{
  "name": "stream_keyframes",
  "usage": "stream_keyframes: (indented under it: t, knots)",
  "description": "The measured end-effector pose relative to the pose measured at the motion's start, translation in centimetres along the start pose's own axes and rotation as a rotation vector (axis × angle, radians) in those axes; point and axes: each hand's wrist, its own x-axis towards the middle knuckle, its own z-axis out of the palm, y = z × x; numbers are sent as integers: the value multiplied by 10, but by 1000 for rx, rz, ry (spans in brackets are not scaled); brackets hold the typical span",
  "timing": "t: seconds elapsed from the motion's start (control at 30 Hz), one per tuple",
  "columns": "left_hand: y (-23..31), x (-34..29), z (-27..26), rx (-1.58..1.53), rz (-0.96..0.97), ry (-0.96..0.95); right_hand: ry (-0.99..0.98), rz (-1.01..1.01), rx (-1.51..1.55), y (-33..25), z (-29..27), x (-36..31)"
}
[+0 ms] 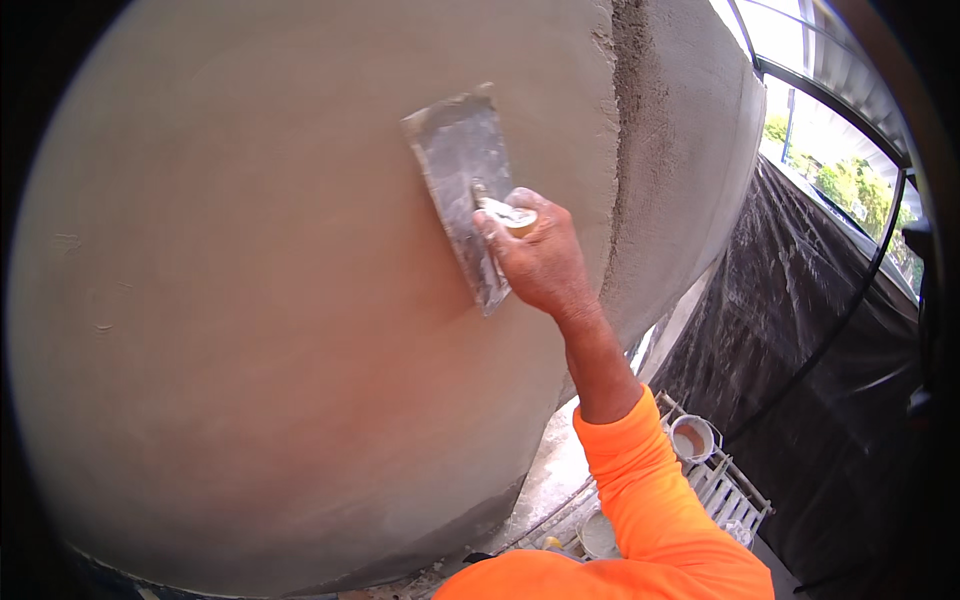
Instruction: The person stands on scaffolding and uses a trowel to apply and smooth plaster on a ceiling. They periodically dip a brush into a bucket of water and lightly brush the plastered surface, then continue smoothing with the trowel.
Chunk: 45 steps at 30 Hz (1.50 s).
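Observation:
My right hand (543, 252) is wrapped round the handle of a plastering trowel (460, 160). The trowel's long rectangular metal blade lies against a smooth grey-brown plastered wall (270, 250), tilted with its upper end to the left. Smears of plaster coat the blade, the handle and my fingers. A rough, darker vertical edge (632, 130) in the plaster runs just right of the trowel. Out of the lower edge comes my right arm in a bright orange sleeve (650, 490). My left hand does not show.
Below right, a white bucket (691, 439) stands by a slatted platform (725, 495), with another round container (600, 535) partly behind my sleeve. Black plastic sheeting (800, 330) hangs at the right beneath a dark metal frame (835, 95). A few small marks dot the wall's left side.

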Motion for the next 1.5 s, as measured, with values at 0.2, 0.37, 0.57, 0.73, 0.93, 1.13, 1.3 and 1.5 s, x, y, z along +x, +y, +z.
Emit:
stream_keyframes:
  t: [0.2, 0.37, 0.57, 0.73, 0.93, 1.13, 1.3, 1.5]
  knots:
    - [2, 4, -3, -19, 24, 0, -404, -60, -297, -85, 66, -38]
    - [21, 12, 3, -83, 181, 26, -396, -144, -165, -77, 54, -70]
    - [32, 18, -11, -13, 133, -40, 278, 198, 134, 0, -53, 40]
    - [38, 23, -16, 11, 113, -32, 158, 328, 93, -3, -73, 86]
    - [20, 25, -32, 19, 62, -17, -34, -77, -119, -66, -11, 86]
    - [-7, 32, -48, 30, 42, -7, -133, -139, -164, -140, 45, 78]
    - [12, 37, -45, 94, 154, -35, -327, -186, -339, -188, 76, 57]
    - [56, 35, -4, 456, 342, 19, -516, -265, -415, -221, 116, 25]
